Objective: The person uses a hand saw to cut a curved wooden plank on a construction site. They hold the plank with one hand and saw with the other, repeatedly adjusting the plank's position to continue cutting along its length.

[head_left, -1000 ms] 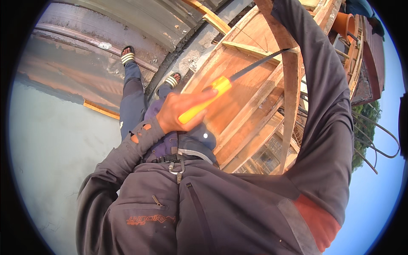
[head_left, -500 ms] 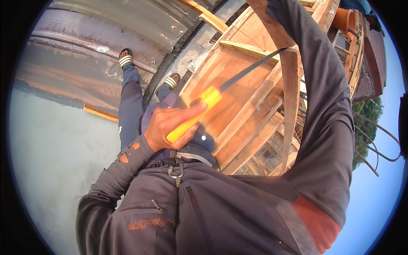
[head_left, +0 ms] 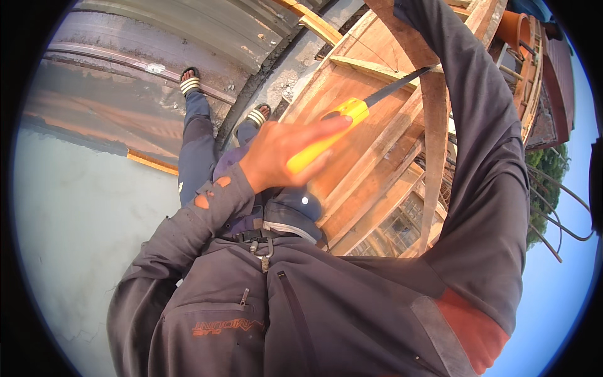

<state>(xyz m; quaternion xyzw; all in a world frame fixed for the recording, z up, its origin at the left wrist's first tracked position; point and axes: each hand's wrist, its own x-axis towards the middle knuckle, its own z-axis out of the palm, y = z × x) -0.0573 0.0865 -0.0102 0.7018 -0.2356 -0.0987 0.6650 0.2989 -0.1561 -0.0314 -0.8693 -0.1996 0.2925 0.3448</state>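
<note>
My left hand (head_left: 282, 151) is closed around the yellow handle of a handsaw (head_left: 384, 93), slightly blurred by motion. The dark toothed blade points up and to the right. Its far end meets the edge of a long wooden plank (head_left: 433, 132), which looks bowed and runs down beside my right arm. The blade's tip is hard to make out there. My right arm (head_left: 480, 113) reaches up along the right side and leaves the picture at the top, so the right hand is hidden from view.
Plywood formwork (head_left: 352, 103) with timber battens lies beyond the saw. At the left are a grey concrete surface (head_left: 81, 220) and metal sheeting (head_left: 188, 31). Bent rebar (head_left: 559, 220) sticks out at the right, below an orange pipe (head_left: 514, 28). My sandalled feet (head_left: 190, 81) stand ahead.
My left hand has pushed the saw up and to the right, bringing the yellow handle closer to the plank. Less blade shows between them. My right arm stays nearly in place.
</note>
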